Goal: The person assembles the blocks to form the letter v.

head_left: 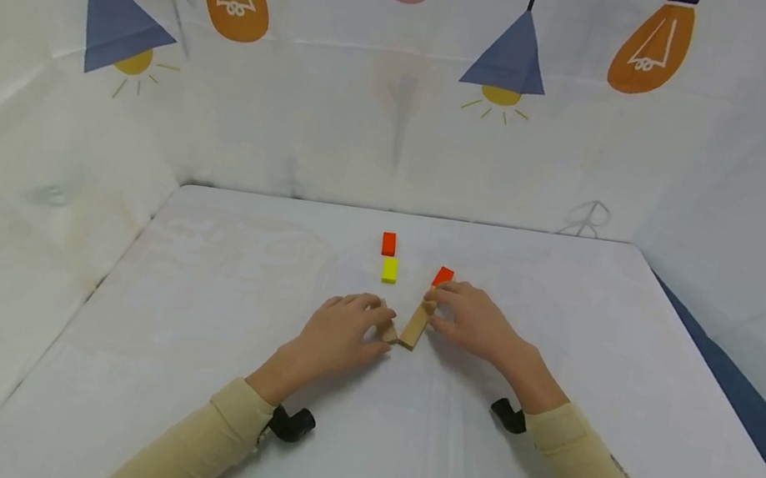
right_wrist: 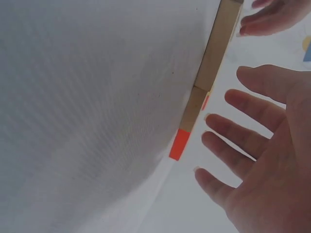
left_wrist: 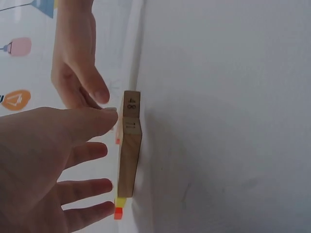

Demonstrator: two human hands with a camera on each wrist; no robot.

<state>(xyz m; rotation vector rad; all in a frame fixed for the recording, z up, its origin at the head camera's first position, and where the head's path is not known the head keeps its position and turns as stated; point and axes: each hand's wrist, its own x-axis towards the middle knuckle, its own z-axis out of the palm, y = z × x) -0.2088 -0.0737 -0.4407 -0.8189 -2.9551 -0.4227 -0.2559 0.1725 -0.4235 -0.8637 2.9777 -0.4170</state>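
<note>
Person stood at a white table [head_left: 189, 308], both forearms in tan sleeves [head_left: 204, 446], a small black device [head_left: 293, 424] below each wrist. Left hand [head_left: 337, 333]: fingers parted, loosely extended, thumb apart, set about a left wooden block [head_left: 388, 332]; no grip seen, and I could not tell whether a fingertip touched the wood. Right hand [head_left: 479, 321]: fingers spread and nearly straight, just beside a right wooden block [head_left: 415, 329], holding nothing that I could make out.

The two blocks lay mid-table, near ends meeting, far ends apart, making a narrow V. Dark printed figures showed on both near end faces. Past the right block, in line with it, came a shorter wooden piece [right_wrist: 193, 109], then an orange-red block [head_left: 443, 276] against its far end. Beyond the left block sat a yellow block [head_left: 389, 270], with a second red block [head_left: 389, 243] right behind it, toward the table's far edge. Behind the table, a pale sheet [head_left: 282, 112] printed with lamps and bulbs.
</note>
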